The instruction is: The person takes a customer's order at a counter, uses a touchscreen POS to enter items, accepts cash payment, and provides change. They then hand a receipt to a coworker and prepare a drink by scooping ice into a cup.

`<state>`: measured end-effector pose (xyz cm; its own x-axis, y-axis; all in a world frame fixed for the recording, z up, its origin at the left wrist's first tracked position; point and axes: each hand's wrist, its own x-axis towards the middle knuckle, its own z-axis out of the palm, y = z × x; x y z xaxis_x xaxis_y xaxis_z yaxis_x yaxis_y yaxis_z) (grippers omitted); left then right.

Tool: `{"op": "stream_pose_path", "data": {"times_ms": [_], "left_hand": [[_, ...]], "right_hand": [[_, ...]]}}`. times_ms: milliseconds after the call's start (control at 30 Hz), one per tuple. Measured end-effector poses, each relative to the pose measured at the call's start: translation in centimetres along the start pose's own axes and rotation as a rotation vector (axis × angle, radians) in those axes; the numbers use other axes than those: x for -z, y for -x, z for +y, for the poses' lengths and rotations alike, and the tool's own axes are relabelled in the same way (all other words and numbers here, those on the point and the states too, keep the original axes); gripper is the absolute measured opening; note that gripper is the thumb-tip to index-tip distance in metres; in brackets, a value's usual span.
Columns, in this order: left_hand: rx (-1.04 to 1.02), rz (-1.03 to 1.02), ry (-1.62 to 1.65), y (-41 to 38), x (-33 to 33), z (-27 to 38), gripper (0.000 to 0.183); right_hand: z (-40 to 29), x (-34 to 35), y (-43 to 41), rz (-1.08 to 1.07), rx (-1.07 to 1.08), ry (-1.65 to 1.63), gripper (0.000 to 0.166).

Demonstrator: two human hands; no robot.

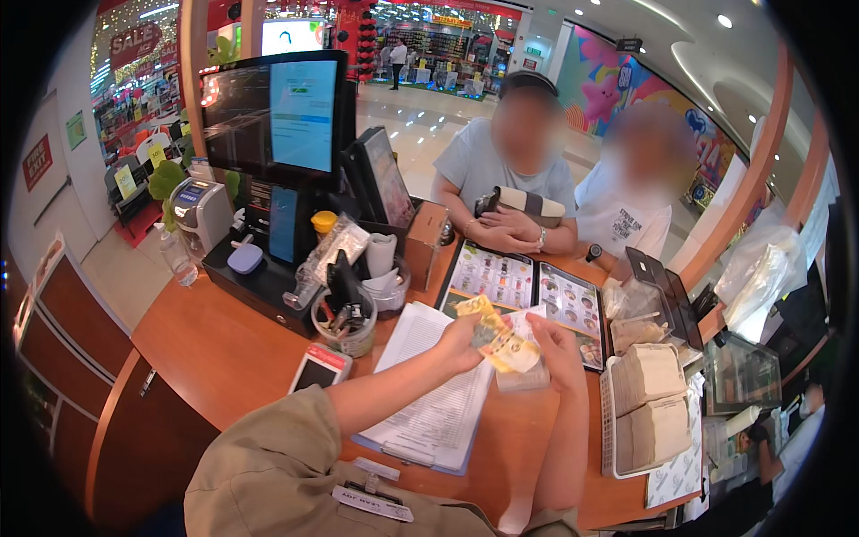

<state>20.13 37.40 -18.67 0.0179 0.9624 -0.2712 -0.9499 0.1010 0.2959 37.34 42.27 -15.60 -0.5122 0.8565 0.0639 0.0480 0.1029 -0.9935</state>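
My left hand (462,344) grips yellow banknotes (511,350), which slant down to the right between my hands. A white paper slip (529,318) is pinched in my right hand (560,349), close behind the notes. Just below them is a pale, translucent flat item (522,381) that I cannot identify. Under my left forearm lies a clipboard (429,429) with printed, lined sheets. An open menu (490,272) with food pictures lies beyond my hands.
Two people (507,164) stand across the wooden counter (208,349), one resting hands by a pouch. At left are a monitor (272,121), a pen tub (345,322) and a white-and-red device (321,368). A basket (609,429) of paper napkins (651,429) stands right.
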Motion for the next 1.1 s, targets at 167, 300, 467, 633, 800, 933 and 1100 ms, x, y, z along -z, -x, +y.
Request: {"op": "stream_pose_path", "data": {"times_ms": [167,300,467,633,800,933,1100], "left_hand": [[-0.061,-0.069,-0.209,-10.3,-1.9,-2.2,0.030],[-0.068,0.043,-0.344,-18.7,-0.9,-2.3,0.029],[-0.058,0.096,-0.458,-27.2,1.6,-2.3,0.023],[-0.201,0.237,-0.557,-32.5,5.5,-2.3,0.023],[-0.341,0.295,-0.677,-32.5,4.3,-3.6,0.034],[-0.611,0.527,-0.872,-35.0,5.2,-3.8,0.045],[-0.643,0.552,-0.922,-32.7,4.4,-2.3,0.053]], "right_hand": [[5.2,6.1,-6.4,0.103,0.095,0.191,0.049],[8.9,8.1,-11.0,0.197,0.152,0.046,0.052],[13.1,10.6,-14.8,0.312,0.172,-0.065,0.052],[18.5,11.1,-18.0,0.303,0.217,0.006,0.052],[19.5,10.9,-18.8,0.436,0.249,0.478,0.055],[17.3,9.3,-19.1,0.451,0.144,0.651,0.052],[18.0,7.9,-19.3,0.518,0.168,0.769,0.050]]}}
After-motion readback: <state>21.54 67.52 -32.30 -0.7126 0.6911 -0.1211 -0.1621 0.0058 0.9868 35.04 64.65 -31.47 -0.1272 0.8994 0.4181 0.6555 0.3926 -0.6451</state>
